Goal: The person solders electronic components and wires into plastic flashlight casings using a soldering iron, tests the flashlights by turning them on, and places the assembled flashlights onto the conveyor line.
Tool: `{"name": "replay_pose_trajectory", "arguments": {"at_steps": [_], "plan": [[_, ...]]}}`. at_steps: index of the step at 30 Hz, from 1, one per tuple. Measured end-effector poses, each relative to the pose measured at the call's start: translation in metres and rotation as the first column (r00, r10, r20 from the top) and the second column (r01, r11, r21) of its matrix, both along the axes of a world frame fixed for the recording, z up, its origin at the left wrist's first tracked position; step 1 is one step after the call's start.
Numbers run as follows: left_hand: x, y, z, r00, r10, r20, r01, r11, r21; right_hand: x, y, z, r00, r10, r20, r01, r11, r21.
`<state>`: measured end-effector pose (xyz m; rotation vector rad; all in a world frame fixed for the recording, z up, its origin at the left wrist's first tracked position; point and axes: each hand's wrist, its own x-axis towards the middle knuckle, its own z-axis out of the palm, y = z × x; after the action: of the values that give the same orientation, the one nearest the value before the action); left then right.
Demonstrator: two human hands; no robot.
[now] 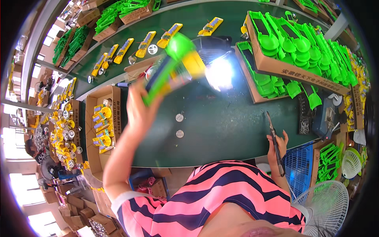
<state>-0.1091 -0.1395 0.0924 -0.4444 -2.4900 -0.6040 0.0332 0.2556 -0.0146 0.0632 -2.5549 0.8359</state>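
My left hand (139, 106) is raised over the left part of the green worktable (221, 134). Its fingers grip a handheld green and yellow plastic housing (158, 82), somewhat blurred, with a round green head at its far end. At the right, near the table's front edge, my right hand (278, 145) is closed round a soldering iron (273, 132). The iron's thin tip points away from me and is apart from the housing. Two small round discs (179, 117) lie on the table between my hands.
A cardboard box (90, 130) of yellow assemblies stands at the left. Stacked boxes of green shells (300, 43) fill the far right. Yellow assemblies (146, 44) line the back. A glaring white light (220, 74) shines beyond the housing. A white fan (325, 205) stands lower right.
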Motion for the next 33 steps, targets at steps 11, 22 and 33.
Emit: {"name": "replay_pose_trajectory", "arguments": {"at_steps": [11,22,33], "plan": [[-0.329,-0.022,-0.079,0.853,0.445,0.273,-0.479,0.875,0.069,-0.002,0.002,-0.010,0.999,-0.039,0.012,0.038,0.996,0.077],[-0.383,-0.065,-0.112,0.777,0.471,0.418,-0.346,0.874,-0.341,-0.003,0.003,-0.014,1.000,-0.029,-0.003,0.029,0.996,0.081],[-0.274,-0.078,0.034,0.949,0.195,-0.247,-0.297,0.813,-0.500,0.007,0.002,0.024,0.987,0.121,-0.104,-0.101,0.979,0.178]]}}
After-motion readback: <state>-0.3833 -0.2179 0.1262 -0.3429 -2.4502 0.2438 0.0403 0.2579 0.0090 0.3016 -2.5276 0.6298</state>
